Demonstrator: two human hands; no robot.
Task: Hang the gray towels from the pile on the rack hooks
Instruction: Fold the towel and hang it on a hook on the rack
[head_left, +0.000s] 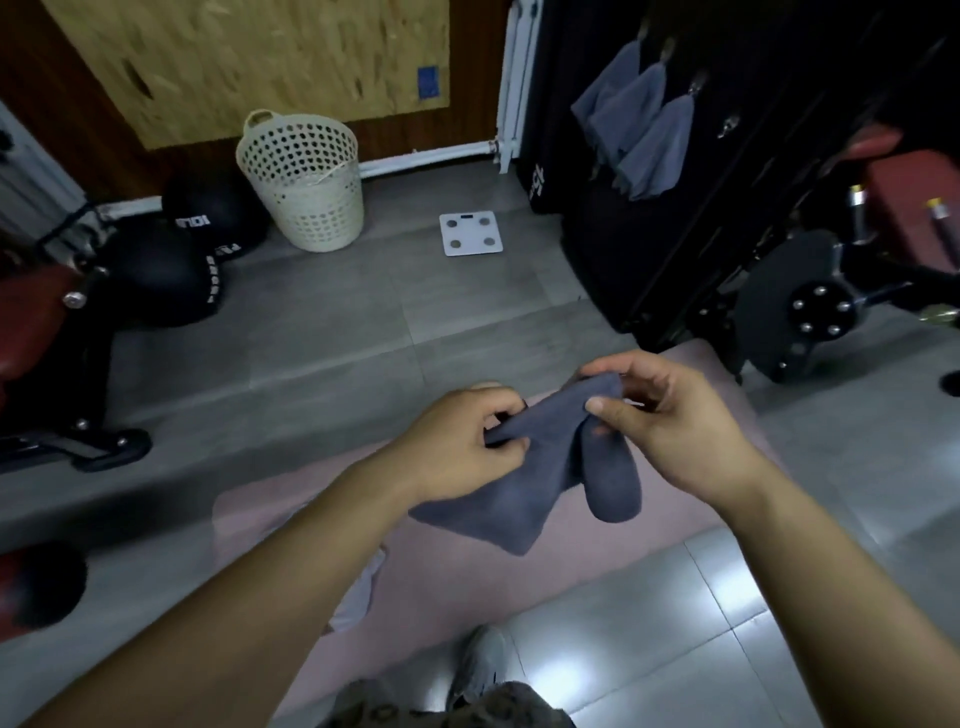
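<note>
A gray towel (524, 483) hangs between both hands in the middle of the view, above a pink mat (571, 561). My left hand (457, 441) pinches its upper edge on the left. My right hand (670, 421) grips the top corner on the right. Three gray towels (636, 124) hang side by side from hooks on the dark rack (727, 171) at the upper right. One bare hook (730, 124) shows to their right. A pale cloth (358, 592) lies on the mat below my left forearm; the pile itself I cannot make out.
A cream perforated laundry basket (304, 182) stands by the far wall, with a white bathroom scale (470, 233) on the floor to its right. Black balls (171, 260) and gym machine frames sit on the left, a weight machine (810, 306) on the right. My shoe (480, 660) is at the bottom.
</note>
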